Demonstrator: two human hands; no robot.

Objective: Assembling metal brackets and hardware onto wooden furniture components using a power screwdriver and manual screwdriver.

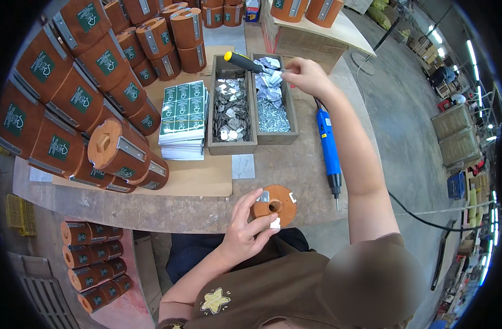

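My left hand (244, 227) grips a round orange-brown wooden disc (278, 202) with a centre hole at the table's near edge; a small metal plate sits on its top and a white bit at its lower rim. My right hand (307, 75) reaches out over the right compartment of a wooden two-part box (233, 147). Its fingertips are pinched on a small pale bag (274, 77) atop a pile of bags and screws. The left compartment holds flat metal pieces (230, 109).
A yellow-and-black-handled screwdriver (240, 60) lies across the box's far end. A blue electric screwdriver (329, 148) with its cable lies at right. A stack of green label sheets (182, 118) and many orange-brown drums (116, 151) fill the left; more sit below (94, 260).
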